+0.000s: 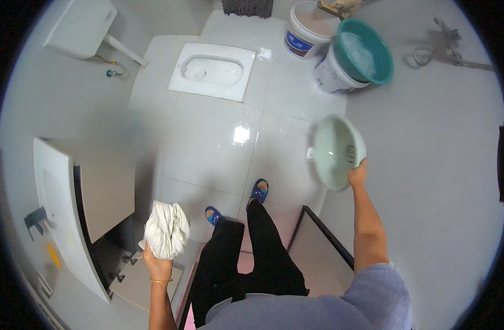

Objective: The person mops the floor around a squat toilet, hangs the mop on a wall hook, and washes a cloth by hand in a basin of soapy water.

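Note:
A bunched white cloth (168, 231) is gripped in my left hand (157, 266), held out at the left above the floor. On the right, my right hand (358, 173) grasps the rim of a pale green plastic basin (334, 152). The basin is tilted, its hollow side facing left, and I see no load in the part of its inside that shows. My fingers on the rim are partly hidden.
A squat toilet (212, 71) is set in the wet tiled floor (210, 140). At the back right, a teal basin of sudsy water (361, 53) rests on a white bucket (332, 76), beside another bucket (309, 31). Left stands a washbasin (55, 189) above a cabinet with an open door (146, 274).

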A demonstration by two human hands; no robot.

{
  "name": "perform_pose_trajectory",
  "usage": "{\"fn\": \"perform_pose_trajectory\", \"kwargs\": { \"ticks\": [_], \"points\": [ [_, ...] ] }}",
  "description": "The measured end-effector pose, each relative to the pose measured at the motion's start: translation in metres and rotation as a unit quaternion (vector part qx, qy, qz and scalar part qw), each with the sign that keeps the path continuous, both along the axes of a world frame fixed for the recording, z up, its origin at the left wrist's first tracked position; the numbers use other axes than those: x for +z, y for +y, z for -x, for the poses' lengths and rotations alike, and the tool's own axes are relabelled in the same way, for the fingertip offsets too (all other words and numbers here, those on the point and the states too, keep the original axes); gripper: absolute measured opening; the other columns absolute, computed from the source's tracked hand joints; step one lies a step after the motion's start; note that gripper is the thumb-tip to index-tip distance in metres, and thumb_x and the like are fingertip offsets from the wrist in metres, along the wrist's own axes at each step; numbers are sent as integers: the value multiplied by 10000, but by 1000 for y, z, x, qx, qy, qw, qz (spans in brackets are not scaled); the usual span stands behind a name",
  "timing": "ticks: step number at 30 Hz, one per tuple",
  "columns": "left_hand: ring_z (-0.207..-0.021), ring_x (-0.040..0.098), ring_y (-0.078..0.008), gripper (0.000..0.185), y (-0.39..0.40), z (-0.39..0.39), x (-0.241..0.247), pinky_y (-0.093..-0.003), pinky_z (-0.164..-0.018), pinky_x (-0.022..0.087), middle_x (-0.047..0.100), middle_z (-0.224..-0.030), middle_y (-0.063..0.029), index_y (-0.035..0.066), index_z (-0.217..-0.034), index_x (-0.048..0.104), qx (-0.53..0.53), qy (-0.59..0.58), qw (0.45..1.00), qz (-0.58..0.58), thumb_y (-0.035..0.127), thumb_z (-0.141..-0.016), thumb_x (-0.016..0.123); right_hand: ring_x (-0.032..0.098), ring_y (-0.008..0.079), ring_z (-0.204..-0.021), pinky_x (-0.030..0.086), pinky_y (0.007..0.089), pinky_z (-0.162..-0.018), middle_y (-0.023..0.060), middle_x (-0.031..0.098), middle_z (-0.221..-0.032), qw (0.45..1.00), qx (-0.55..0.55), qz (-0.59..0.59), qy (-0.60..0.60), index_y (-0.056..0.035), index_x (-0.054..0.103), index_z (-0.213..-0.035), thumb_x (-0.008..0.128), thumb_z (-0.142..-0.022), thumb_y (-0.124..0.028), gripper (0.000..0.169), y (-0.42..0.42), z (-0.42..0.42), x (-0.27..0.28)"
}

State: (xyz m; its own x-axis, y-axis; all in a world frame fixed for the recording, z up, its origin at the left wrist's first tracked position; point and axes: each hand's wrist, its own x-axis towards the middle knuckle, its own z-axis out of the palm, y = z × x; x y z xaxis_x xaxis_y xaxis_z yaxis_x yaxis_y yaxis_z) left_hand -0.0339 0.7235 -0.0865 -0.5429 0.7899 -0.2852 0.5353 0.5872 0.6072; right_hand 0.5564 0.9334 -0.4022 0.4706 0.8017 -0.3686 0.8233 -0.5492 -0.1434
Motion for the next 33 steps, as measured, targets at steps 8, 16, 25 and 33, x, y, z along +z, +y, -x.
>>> {"fn": "perform_pose_trajectory", "kwargs": {
  "ticks": [8,16,25,33],
  "points": [
    [-857,634,-190,329,-10,-16,-13,-307,-751,482,669,-921,-138,-42,-1071,573,34,12,999,-19,15,-752,633,598,427,-916,523,436,-757,304,293,-1398,943,325,-51,-40,-145,169,-1452,590,-687,122,914,46,92,92],
    [-806,646,-247,317,13,-47,15,-335,-741,486,669,-878,-136,-23,-1012,592,115,85,989,-25,51,-719,686,593,334,-1000,548,370,-729,185,351,-1420,796,557,-201,123,-202,366,-1373,594,-672,140,813,98,191,132],
    [-849,643,-253,338,43,-77,54,-331,-744,489,659,-909,-143,-23,-1018,578,160,141,977,4,66,-713,694,566,341,-1079,506,376,-854,174,409,-1390,733,584,-256,236,-155,410,-1345,594,-717,106,705,202,223,176],
    [-887,636,-239,423,20,-69,49,-310,-777,484,654,-985,-149,-31,-1083,569,190,112,975,-1,-5,-681,699,533,433,-1078,462,445,-869,263,420,-1315,920,360,-128,89,-180,139,-1466,561,-742,84,879,227,111,78]
  ]
}}
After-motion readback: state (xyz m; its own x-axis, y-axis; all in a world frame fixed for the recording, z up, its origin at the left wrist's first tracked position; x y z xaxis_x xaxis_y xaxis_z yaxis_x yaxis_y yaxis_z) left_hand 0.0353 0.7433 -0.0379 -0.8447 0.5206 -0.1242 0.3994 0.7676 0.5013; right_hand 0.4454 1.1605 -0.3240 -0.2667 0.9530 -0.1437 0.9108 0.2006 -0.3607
